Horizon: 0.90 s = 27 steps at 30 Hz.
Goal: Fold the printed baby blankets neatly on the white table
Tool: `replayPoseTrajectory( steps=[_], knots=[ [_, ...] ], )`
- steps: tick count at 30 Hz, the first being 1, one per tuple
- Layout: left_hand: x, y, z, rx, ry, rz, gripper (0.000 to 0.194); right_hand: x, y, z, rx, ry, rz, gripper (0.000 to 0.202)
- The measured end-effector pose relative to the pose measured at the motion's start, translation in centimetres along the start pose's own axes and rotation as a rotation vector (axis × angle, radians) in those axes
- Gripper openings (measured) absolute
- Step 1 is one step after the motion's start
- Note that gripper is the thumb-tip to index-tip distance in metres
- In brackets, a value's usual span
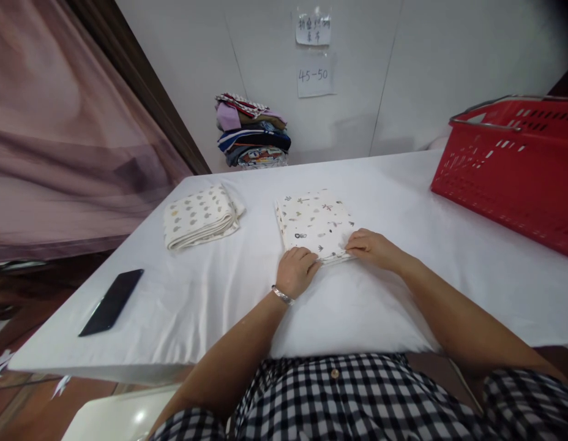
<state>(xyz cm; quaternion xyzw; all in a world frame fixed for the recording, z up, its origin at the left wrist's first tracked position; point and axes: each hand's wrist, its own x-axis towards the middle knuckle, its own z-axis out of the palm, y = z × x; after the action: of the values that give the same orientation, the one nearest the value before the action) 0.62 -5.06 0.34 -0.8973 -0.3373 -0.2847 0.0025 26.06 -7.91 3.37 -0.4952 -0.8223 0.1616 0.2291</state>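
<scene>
Head: half-curled hands on folded cloth

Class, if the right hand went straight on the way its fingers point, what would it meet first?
The right hand would meet the folded cloth with small printed motifs at once: its fingertips already seem to touch the near right corner, though exact depth is unclear.

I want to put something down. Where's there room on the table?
White tablecloth is bare between the folded palm-print cloth and red shopping basket, and between the flat black device and left hand. It's crowded at that cloth's near edge: the right hand is there too.
</scene>
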Motion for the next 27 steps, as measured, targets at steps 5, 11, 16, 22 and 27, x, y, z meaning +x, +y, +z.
replayPoseTrajectory(
  steps=[5, 11, 16, 22, 27],
  knots=[
    [0.14, 0.02, 0.05, -0.045, -0.004, -0.043, 0.022, -0.11, 0.04, -0.06, 0.038, -0.035, 0.043, 0.02],
    [0.29, 0.1, -0.09, -0.082, -0.013, -0.067, 0.025, -0.06, 0.29, 0.0, 0.042, -0.037, 0.049, 0.023],
    [0.29, 0.09, -0.02, -0.061, -0.014, -0.067, 0.026, 0.19, 0.17, 0.21, 0.004, 0.011, 0.01, 0.03],
    [0.29, 0.0, 0.15, 0.003, -0.014, -0.03, 0.029, 0.23, -0.28, 0.23, -0.018, 0.027, 0.006, 0.031],
    [0.27, 0.07, 0.05, 0.031, -0.032, -0.014, 0.029, 0.19, -0.22, 0.25, -0.008, 0.0, 0.021, 0.032]
  ],
)
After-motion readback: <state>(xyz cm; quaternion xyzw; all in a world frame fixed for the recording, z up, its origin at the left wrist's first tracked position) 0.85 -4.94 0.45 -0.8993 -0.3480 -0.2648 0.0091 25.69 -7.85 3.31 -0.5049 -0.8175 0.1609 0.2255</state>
